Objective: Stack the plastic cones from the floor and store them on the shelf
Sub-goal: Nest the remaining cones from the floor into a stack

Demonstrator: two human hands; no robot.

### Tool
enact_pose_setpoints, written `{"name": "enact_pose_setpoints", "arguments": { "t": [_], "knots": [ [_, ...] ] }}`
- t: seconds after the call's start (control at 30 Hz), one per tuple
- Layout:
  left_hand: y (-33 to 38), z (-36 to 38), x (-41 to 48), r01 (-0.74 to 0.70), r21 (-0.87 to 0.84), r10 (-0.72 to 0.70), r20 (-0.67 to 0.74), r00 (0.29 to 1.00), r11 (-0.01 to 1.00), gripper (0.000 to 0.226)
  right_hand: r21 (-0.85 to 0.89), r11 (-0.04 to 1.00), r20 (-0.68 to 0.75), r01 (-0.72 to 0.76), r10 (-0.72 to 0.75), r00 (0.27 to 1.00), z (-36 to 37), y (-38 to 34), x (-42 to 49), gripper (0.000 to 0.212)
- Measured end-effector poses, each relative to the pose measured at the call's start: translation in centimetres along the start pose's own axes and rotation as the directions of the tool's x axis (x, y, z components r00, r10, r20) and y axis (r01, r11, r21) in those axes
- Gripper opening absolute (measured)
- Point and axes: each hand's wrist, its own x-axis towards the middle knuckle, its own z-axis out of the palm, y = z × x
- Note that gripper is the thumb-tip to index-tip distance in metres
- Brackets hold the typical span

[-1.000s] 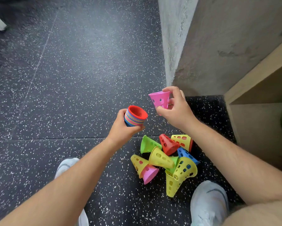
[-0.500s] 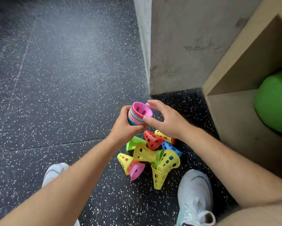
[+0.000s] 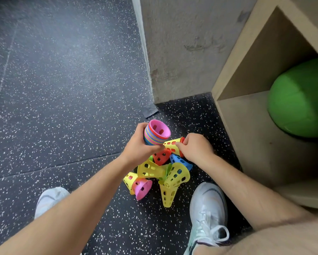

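On the speckled dark floor (image 3: 62, 107) by the shelf (image 3: 246, 137), the left hand (image 3: 138, 150) grips the stack (image 3: 155, 134) (pink mouth upward), and the right hand (image 3: 196, 148) just beside it pinches a yellow cone (image 3: 170, 145) lying sideways, tip toward the stack, with the loose pile (image 3: 154, 171) beneath both hands

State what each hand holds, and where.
Left hand grips the multicoloured stack of plastic cones round its side; right hand pinches a yellow perforated plastic cone near its wide end.

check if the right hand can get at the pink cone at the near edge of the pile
Probably yes, once freed: the right hand is pinching a yellow cone. The pink cone lies uncovered at the pile's edge, with nothing over it. The left hand holds the stack.
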Motion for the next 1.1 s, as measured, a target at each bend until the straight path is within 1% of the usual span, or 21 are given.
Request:
{"name": "enact_pose_setpoints", "arguments": {
  "t": [0.07, 0.17, 0.23, 0.3, 0.37, 0.47, 0.57, 0.63, 0.67, 0.7, 0.77, 0.8, 0.87, 0.9, 0.97, 1.03, 1.1],
  "knots": [
    [0.2, 0.1, -0.1, -0.001, -0.008, 0.001, 0.003, 1.000, 1.000, 0.072, 0.068, 0.998, 0.000, 0.009, -0.009, 1.000, 0.1, 0.1, -0.1, 0.046],
    [0.4, -0.1, -0.2, 0.000, -0.005, 0.000, 0.003, 1.000, 1.000, 0.071, 0.102, 0.994, -0.045, 0.034, -0.030, 0.999, -0.5, 0.0, -0.2, 0.027],
    [0.4, -0.2, -0.2, -0.002, -0.006, 0.002, -0.001, 1.000, 1.000, 0.070, 0.109, 0.990, -0.129, 0.089, -0.074, 0.989, -1.2, 0.1, -0.1, 0.020],
    [0.4, -0.2, -0.2, 0.006, -0.011, -0.006, -0.006, 1.000, 1.000, 0.071, 0.145, 0.973, -0.240, 0.177, -0.139, 0.961, -2.1, 0.2, 0.2, 0.016],
    [0.2, -0.3, -0.2, 0.017, -0.015, -0.017, -0.011, 1.000, 1.000, 0.072, 0.199, 0.937, -0.355, 0.286, -0.203, 0.913, -3.0, 0.1, 0.6, 0.018],
    [0.4, -0.3, -0.2, 0.015, -0.028, -0.015, -0.019, 1.000, 0.999, 0.073, 0.248, 0.844, -0.515, 0.475, -0.300, 0.803, -4.4, -0.8, 0.6, 0.022],
    [0.7, -0.4, -0.3, 0.010, -0.044, -0.011, -0.022, 1.000, 0.999, 0.073, 0.216, 0.744, -0.566, 0.632, -0.432, 0.702, -4.9, -1.8, -0.2, 0.021],
    [0.8, -0.5, -0.3, 0.008, -0.055, -0.010, -0.035, 0.999, 0.998, 0.072, 0.182, 0.691, -0.538, 0.700, -0.526, 0.659, -4.3, -2.4, -0.6, 0.021],
    [0.7, -0.5, -0.4, 0.005, -0.056, -0.007, -0.044, 0.999, 0.998, 0.072, 0.189, 0.669, -0.506, 0.719, -0.561, 0.655, -3.8, -2.6, -0.9, 0.020],
    [0.7, -0.5, -0.4, 0.000, -0.055, -0.003, -0.055, 0.998, 0.998, 0.070, 0.221, 0.653, -0.457, 0.724, -0.587, 0.668, -3.3, -2.7, -1.1, 0.020],
    [0.4, -0.8, -0.5, 0.002, -0.045, -0.005, -0.079, 0.997, 0.999, 0.068, 0.302, 0.635, -0.373, 0.711, -0.608, 0.701, -2.3, -2.8, -1.7, 0.021],
    [0.2, -1.0, -0.7, 0.004, -0.046, -0.008, -0.090, 0.996, 0.999, 0.068, 0.362, 0.632, -0.350, 0.686, -0.590, 0.728, -2.1, -2.9, -1.9, 0.022],
    [-0.4, -1.7, -1.2, 0.011, -0.034, -0.014, -0.106, 0.994, 0.999, 0.070, 0.496, 0.638, -0.315, 0.589, -0.500, 0.807, -1.9, -2.9, -2.1, 0.020],
    [-0.7, -2.0, -1.5, 0.013, -0.028, -0.016, -0.112, 0.994, 1.000, 0.070, 0.515, 0.660, -0.295, 0.548, -0.464, 0.835, -1.8, -2.8, -2.0, 0.017],
    [-1.4, -2.7, -2.1, 0.028, -0.031, -0.031, -0.121, 0.992, 0.999, 0.072, 0.424, 0.751, -0.209, 0.506, -0.463, 0.861, -1.2, -2.6, -1.4, 0.009],
    [-1.7, -3.0, -2.8, 0.041, -0.033, -0.045, -0.129, 0.991, 0.999, 0.073, 0.301, 0.816, -0.069, 0.493, -0.497, 0.865, -0.4, -2.6, -1.1, 0.005],
    [-1.9, -3.2, -3.5, 0.050, -0.037, -0.054, -0.136, 0.989, 0.998, 0.072, 0.198, 0.830, 0.026, 0.522, -0.536, 0.844, 0.5, -2.6, -1.1, 0.014]
  ]
}}
